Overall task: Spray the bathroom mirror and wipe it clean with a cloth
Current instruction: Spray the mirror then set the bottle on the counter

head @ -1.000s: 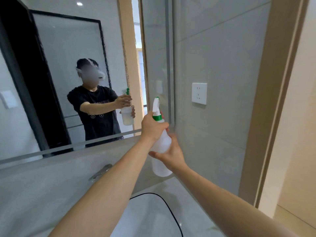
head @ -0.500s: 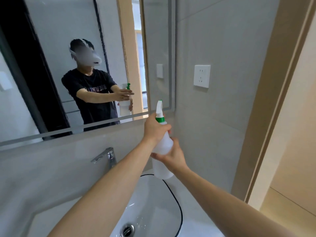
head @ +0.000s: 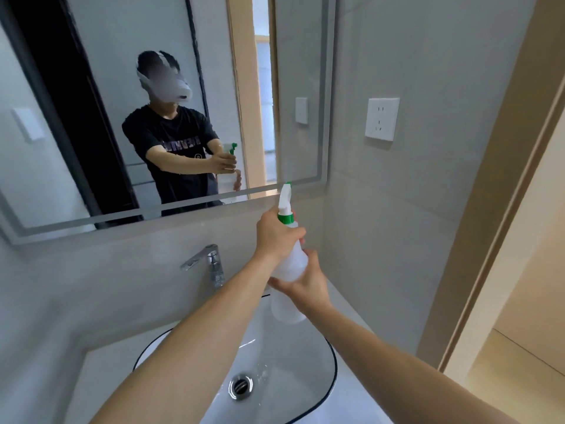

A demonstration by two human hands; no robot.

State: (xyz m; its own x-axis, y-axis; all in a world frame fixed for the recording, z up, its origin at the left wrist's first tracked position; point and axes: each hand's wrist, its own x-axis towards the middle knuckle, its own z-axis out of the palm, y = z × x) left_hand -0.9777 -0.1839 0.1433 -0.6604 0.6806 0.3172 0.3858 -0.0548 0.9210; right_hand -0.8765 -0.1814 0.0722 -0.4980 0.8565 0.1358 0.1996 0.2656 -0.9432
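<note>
Here, left hand (head: 276, 232): fingers wrapped round the neck of the bottle (head: 289, 264), just under its green collar.
Right hand (head: 305, 281): curled round the bottle's body from beneath, below the left hand.
Bottle: translucent white, upright with a slight tilt, held over the basin (head: 305, 362); nozzle at the mirror's lower edge; fill level cannot be told.
Mirror (head: 91, 102): on the wall above the tap (head: 208, 261), reflecting the person with the bottle.
Basin: white, dark-rimmed, metal drain (head: 241, 387) at the bottom, a few water drops near it.
Socket (head: 382, 119): on the wall tile right of the mirror.
</note>
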